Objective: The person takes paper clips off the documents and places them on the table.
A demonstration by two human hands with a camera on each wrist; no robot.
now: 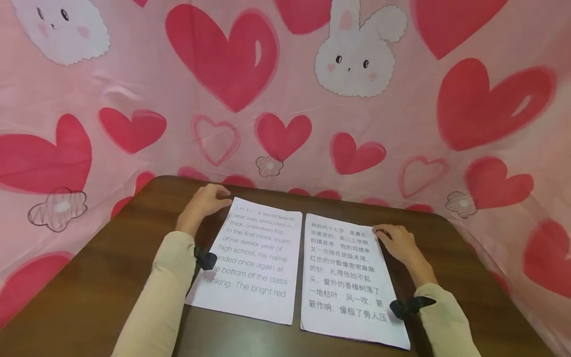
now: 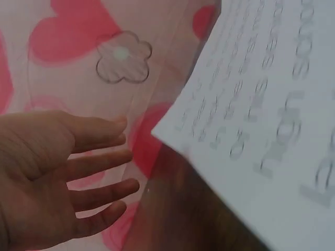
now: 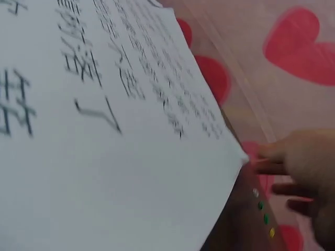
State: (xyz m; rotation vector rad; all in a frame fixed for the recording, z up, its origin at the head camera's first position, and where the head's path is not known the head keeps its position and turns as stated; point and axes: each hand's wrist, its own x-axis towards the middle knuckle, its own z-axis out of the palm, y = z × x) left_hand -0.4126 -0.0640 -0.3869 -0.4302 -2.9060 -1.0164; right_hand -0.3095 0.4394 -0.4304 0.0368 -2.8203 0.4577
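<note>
Two printed paper sheets lie side by side on the brown table. My left hand is by the upper left corner of the sheet with English text. In the left wrist view the fingers of that hand are loosely extended, with a gap between them and the paper corner. At the upper right corner of the sheet with Chinese text is my right hand. The right wrist view shows its extended fingertips right at the corner of this sheet.
The wooden table has rounded far corners. Behind it hangs a pink cloth with hearts and rabbits. Black straps circle both wrists over pale sleeves. Several small coloured dots show near the table edge.
</note>
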